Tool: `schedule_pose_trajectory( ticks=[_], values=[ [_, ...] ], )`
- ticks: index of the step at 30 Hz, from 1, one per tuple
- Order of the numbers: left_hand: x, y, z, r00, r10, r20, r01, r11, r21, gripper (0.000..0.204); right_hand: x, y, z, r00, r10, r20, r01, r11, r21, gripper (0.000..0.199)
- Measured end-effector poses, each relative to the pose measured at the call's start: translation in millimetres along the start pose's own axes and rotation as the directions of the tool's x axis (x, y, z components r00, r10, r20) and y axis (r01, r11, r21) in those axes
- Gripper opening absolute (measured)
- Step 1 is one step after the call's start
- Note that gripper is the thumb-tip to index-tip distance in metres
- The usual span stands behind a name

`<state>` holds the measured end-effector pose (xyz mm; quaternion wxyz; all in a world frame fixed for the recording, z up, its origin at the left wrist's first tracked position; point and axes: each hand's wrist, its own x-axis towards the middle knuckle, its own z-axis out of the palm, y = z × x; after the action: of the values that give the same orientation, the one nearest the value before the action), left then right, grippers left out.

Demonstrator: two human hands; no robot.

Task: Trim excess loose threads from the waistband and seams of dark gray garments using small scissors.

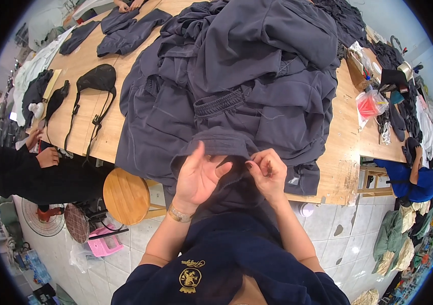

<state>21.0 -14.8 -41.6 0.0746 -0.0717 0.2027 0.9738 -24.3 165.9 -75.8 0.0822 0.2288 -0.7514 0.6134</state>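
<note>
Garment under inspection: grey garment (216, 146), its stitched waistband toward the far side; it lies at the near edge of the bench (343, 157), in front of the wearer, overlapping the near side of the pile.
Right hand (268, 174): thumb and forefinger closed in a pinch on the right end of the waistband; the remaining fingers are curled.
Left hand (192, 178): palm turned up and bare, thumb raised against the waistband, fingers pointing right into its opening; partly open. Whether they grip the cloth cannot be told.
Left wrist: carries a bracelet (180, 214).
Pile: heap of grey garments (272, 43), covering the middle of the bench; a gathered elastic waistband (220, 103) shows on its near side.
Bench, left: black strapped item (97, 78) with buckles, lying flat; farther off, grey cloth pieces (130, 39), near another person's hands.
Bench, right: clear plastic bag (370, 105) with red contents; white cord (385, 133) nearer.
Seating, left: round wooden stool (126, 196) just beside the bench; pink plastic stool (105, 241) on the tiled floor.
Others present: a person in black (33, 175) at left; a person in blue (422, 182) at right.
</note>
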Motion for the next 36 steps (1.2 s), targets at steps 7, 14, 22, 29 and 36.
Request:
schedule_pose_trajectory(
  ticks=[7,14,22,29,36],
  values=[
    [4.1,-15.0,-3.7,0.983,0.182,-0.031,-0.184,0.98,-0.071,0.033,11.9,-13.2,9.0,0.902,0.412,-0.129,-0.31,0.827,0.469,0.007],
    [5.4,-44.2,-15.2,0.987,0.147,0.059,-0.139,0.983,-0.119,0.034,19.5,-16.9,21.8,0.997,-0.074,-0.011,0.07,0.975,-0.211,0.019],
    [2.9,-37.4,3.6,0.993,0.104,-0.062,-0.103,0.995,0.019,0.028,21.5,-15.0,-0.3,0.857,0.394,-0.332,-0.282,0.898,0.338,0.018],
    [5.3,-41.5,8.9,0.987,0.13,-0.095,-0.126,0.991,0.041,0.025,26.3,-36.6,-5.7,0.924,0.3,-0.238,-0.277,0.953,0.125,0.005],
    [3.0,-48.0,9.5,0.99,0.114,-0.08,-0.104,0.987,0.12,0.023,15.2,-32.8,4.8,0.97,-0.206,0.13,0.24,0.899,-0.366,0.009]
  ],
)
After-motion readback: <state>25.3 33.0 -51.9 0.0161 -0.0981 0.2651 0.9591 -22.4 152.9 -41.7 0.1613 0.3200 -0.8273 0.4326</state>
